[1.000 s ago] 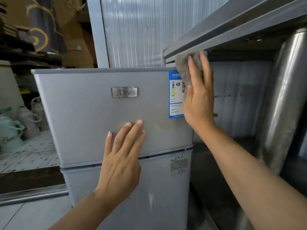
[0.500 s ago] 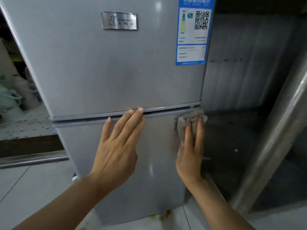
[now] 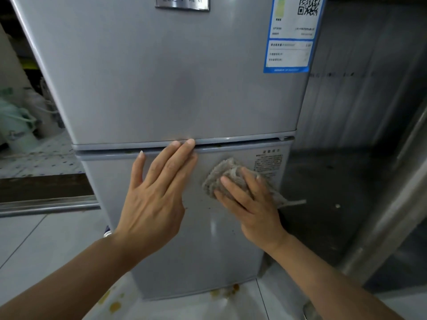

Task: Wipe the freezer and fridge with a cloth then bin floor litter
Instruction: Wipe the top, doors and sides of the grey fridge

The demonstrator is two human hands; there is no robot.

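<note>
Against the silver lower fridge door (image 3: 184, 250), right hand (image 3: 251, 204) presses a crumpled grey cloth (image 3: 221, 174) mid-wipe, left hand (image 3: 154, 199) braced flat, fingers spread; next, likely sweeping downward toward yellowish floor litter (image 3: 227, 291).

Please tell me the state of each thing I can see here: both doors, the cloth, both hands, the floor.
Upper door: shut.
Lower door: shut, dark specks on it.
Cloth: bunched, pressed on the lower door.
Right hand: holding the cloth flat to the door.
Left hand: empty, open, flat on the lower door.
Floor: yellow-brown stains by the fridge base.
</note>
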